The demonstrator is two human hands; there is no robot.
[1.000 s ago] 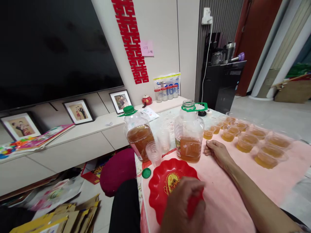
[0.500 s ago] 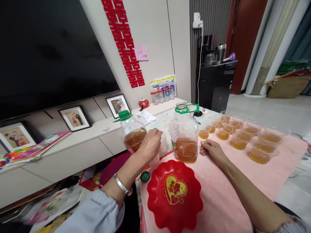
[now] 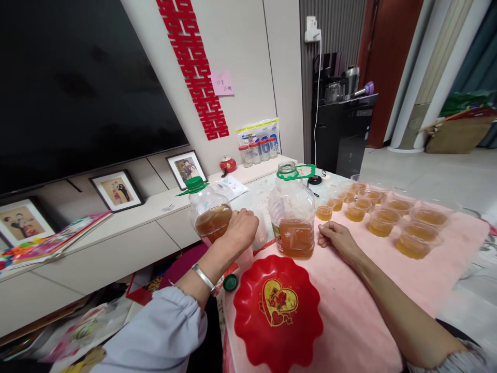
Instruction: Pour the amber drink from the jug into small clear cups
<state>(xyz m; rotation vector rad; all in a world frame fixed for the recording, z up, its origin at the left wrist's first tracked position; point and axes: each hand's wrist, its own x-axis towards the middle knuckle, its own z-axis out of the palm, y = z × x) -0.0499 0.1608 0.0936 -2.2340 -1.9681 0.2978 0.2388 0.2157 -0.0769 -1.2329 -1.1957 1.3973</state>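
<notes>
My left hand (image 3: 241, 229) is closed, its fingers curled beside the green-capped jug (image 3: 213, 221) of brown liquid. Clear plastic (image 3: 261, 234) shows around those fingers; what they hold, if anything, is hidden. Resting on the pink cloth (image 3: 349, 303), my right hand (image 3: 337, 238) has its fingers curled in, with nothing visible in them. Just left of it stands an uncapped jug (image 3: 297, 238), part full of amber liquid, a green handle at its neck. In front is a red scalloped plate (image 3: 250, 326) with a gold heart, and a loose green cap (image 3: 230, 282) lies at its upper left.
Several clear cups (image 3: 419, 241) of amber liquid stand on the cloth at the right. Along the wall, a white cabinet (image 3: 128, 233) carries framed photos (image 3: 116, 191), small red-lidded jars (image 3: 254, 154) and a red pot (image 3: 228, 165). A black round lid (image 3: 314, 180) lies behind the open jug.
The whole view has shifted slightly. My left hand has turned a little, its fingers drawn in closer; my right hand stays beside the open jug.
</notes>
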